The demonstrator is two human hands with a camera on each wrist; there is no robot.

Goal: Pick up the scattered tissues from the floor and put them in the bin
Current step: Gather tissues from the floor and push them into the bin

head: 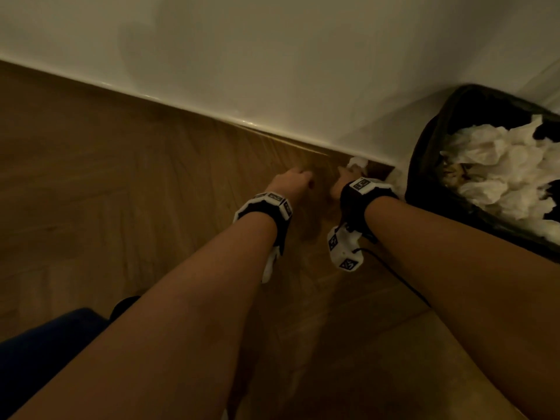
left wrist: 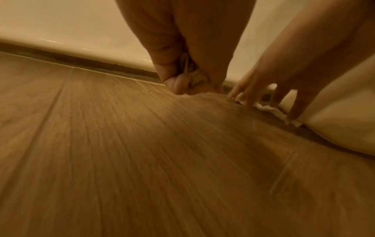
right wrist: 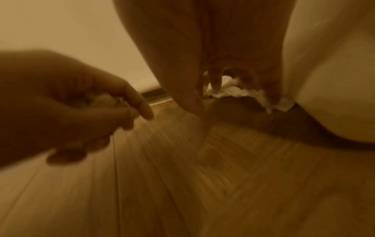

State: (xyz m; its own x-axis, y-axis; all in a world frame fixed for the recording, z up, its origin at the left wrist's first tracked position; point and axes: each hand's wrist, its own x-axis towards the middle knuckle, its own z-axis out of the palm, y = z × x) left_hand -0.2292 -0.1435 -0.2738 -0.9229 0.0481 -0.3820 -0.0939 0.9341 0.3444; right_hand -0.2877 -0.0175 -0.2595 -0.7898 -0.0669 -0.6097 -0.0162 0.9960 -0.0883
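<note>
A crumpled white tissue (head: 358, 162) lies on the wooden floor against the white wall, just left of the black bin (head: 424, 177). My right hand (head: 345, 174) reaches down onto it with fingers spread and fairly straight; in the right wrist view the fingertips (right wrist: 215, 85) touch the tissue (right wrist: 231, 92). My left hand (head: 298, 177) hovers just to the left, fingers curled round a small tissue wad (left wrist: 192, 75). The left wrist view shows the right hand (left wrist: 263, 102) over the floor tissue (left wrist: 271, 111). Several crumpled tissues (head: 509, 168) lie in the bin.
The white wall (head: 272, 71) runs diagonally close behind both hands. Wooden plank floor (head: 121, 177) stretches left and toward me. A dark blue object (head: 45, 353) sits at the lower left. A black cable (head: 394, 271) trails from my right wrist.
</note>
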